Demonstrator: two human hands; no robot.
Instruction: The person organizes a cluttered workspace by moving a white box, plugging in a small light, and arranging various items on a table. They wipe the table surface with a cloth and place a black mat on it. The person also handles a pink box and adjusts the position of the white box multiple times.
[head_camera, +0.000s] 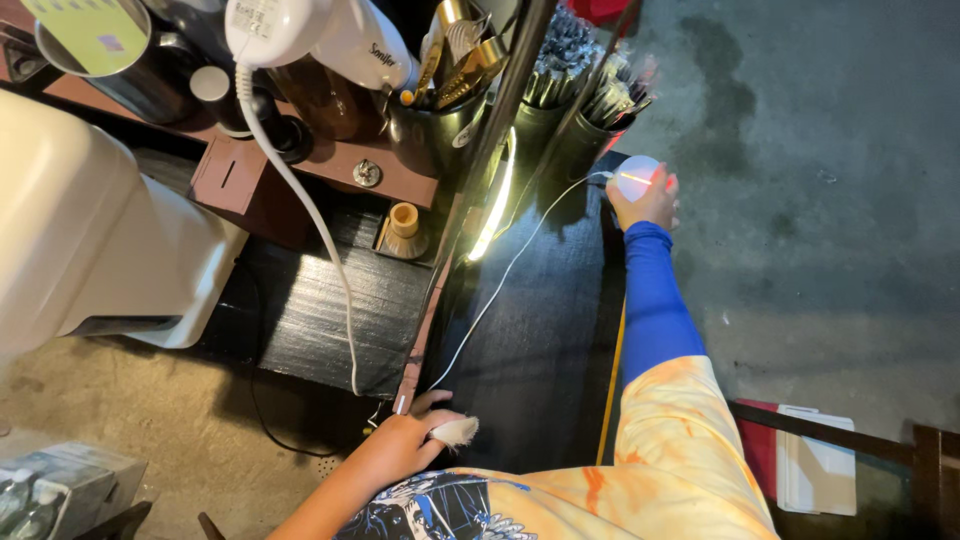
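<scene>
- White and round, that's the little lamp (637, 176): a smooth glowing ball with one thin bright line across its near side, sitting at the far end of the black tabletop (545, 330), right beside two dark holders stuffed with metal utensils (585, 95).
- Right hand (648, 203) is stretched way out, sleeve in bright blue, and it's cupped around the lamp from below with fingers wrapped on it, so it's got a proper hold.
- Thin white cable (500, 285) runs from the lamp back across the tabletop toward the near edge.
- Left hand (405, 440) sits at that near edge, loosely curled around a small white fuzzy thing (455, 432). Can't really make out what it is, looks like a tuft or a wrapped fingertip.
- Honestly hard to tell where the cable ends; it disappears near the left hand.
- Lit strip light (495, 200) glows yellow along a dark slanted pole and washes out the spot around it.
- Big white appliance (90, 230) on the left is cut off by the frame, same for the white hair dryer (320, 35) up top with its cord hanging down.
- Lamp's underside is hidden by the right hand.
</scene>
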